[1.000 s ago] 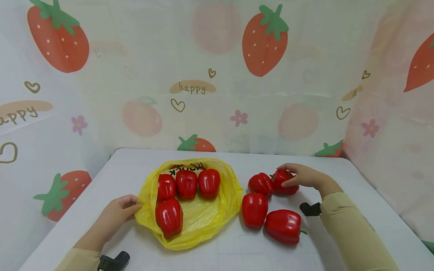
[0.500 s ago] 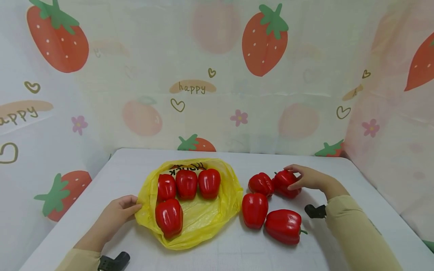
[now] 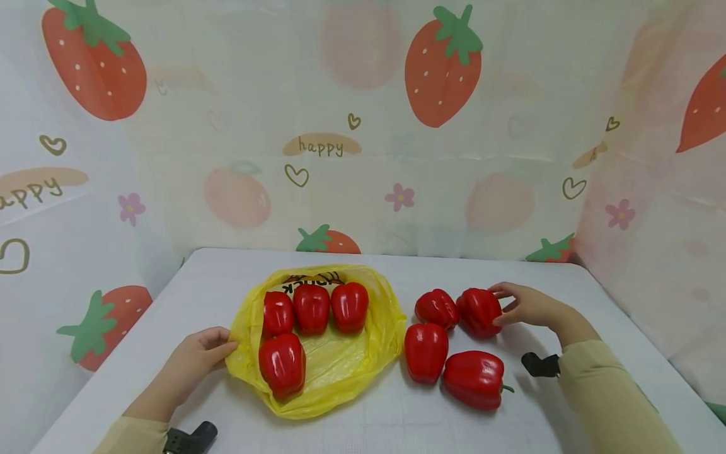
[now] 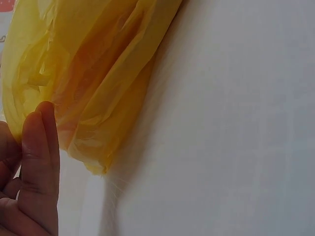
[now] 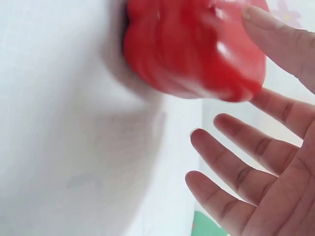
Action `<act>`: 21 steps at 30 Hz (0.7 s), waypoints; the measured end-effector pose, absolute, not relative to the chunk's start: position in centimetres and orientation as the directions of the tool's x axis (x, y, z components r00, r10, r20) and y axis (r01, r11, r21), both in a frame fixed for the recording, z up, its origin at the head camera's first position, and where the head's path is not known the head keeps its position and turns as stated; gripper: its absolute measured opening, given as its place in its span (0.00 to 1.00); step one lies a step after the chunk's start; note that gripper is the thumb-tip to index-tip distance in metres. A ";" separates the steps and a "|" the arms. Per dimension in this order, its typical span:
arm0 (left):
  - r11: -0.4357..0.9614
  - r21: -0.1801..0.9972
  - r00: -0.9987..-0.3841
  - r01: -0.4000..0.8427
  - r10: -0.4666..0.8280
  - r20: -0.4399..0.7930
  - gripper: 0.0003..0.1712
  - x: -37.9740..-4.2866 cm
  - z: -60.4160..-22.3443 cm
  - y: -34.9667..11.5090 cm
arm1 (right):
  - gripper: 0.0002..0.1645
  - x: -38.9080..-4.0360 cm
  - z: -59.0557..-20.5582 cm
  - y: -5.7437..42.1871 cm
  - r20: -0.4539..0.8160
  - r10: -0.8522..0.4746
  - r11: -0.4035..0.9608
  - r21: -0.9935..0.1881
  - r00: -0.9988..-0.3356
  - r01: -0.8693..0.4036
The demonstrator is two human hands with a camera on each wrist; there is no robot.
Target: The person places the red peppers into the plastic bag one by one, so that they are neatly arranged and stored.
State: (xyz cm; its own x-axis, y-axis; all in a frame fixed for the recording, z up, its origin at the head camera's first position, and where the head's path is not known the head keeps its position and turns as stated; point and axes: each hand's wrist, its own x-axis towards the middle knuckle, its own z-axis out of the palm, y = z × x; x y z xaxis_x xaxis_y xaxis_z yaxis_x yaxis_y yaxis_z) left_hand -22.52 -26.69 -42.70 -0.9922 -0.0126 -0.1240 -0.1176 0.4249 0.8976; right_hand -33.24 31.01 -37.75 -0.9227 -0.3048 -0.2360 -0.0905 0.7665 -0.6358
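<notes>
A yellow plastic bag (image 3: 331, 366) lies spread open on the table, with several red bell peppers (image 3: 312, 309) inside its rim. My left hand (image 3: 198, 353) pinches the bag's left edge between thumb and fingertips; the left wrist view shows the crumpled yellow film (image 4: 108, 88) at those fingertips (image 4: 45, 110). Right of the bag, a red bell pepper (image 3: 478, 313) rests on the table at the back of a loose group. My right hand (image 3: 527, 306) is at that pepper's right side, fingers spread and fairly straight, thumb and index fingertip right at its surface (image 5: 197, 49).
Close to that pepper are three more red bell peppers: one to its left (image 3: 435, 309), one nearer the bag (image 3: 426, 353) and one lying on its side in front (image 3: 475, 379). A strawberry-print sheet (image 3: 363, 126) hangs behind the white table (image 3: 397, 422).
My right hand has shifted right and toward me, its fingers spreading off the back pepper. That pepper has turned, its stem now out of sight. The left hand and bag stay put.
</notes>
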 end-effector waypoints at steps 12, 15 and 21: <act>0.437 0.891 -0.991 -0.127 -0.017 -0.133 0.18 -22.4 -42.6 -26.6 | 0.53 -32.5 -38.8 31.8 -0.217 -0.300 0.731 -0.678 -0.929 -0.077; 0.438 0.890 -0.991 -0.128 -0.018 -0.134 0.18 -22.4 -42.5 -26.6 | 0.58 -32.5 -39.4 31.7 -0.215 -0.298 0.705 -0.707 -0.930 -0.063; 0.437 0.889 -0.990 -0.135 -0.023 -0.139 0.19 -22.3 -42.5 -26.6 | 0.61 -32.3 -40.7 31.4 -0.206 -0.301 0.674 -0.737 -0.931 -0.055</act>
